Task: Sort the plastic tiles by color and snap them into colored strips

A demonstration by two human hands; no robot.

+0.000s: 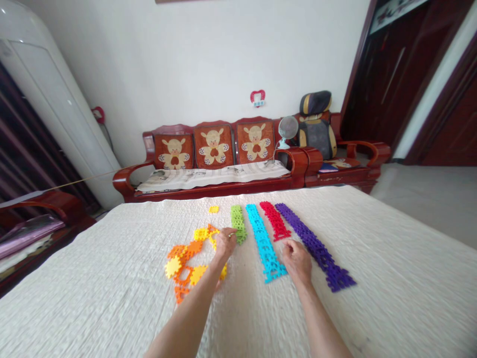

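Note:
My left hand is over the white cloth, between a loose pile of yellow and orange interlocking plastic pieces and a green strip of such pieces. Its fingers are drawn together; what they hold, if anything, is hidden. My right hand is closed, its fingers curled under, just below the near end of a red strip. Nothing can be made out in it. To its left runs a long light-blue strip, to its right a longer purple strip. One yellow square lies apart, farther back.
A white quilted cloth covers the table. Beyond its far edge stands a wooden sofa with bear cushions. A small fan and a chair with a grey seat pad are at the back right.

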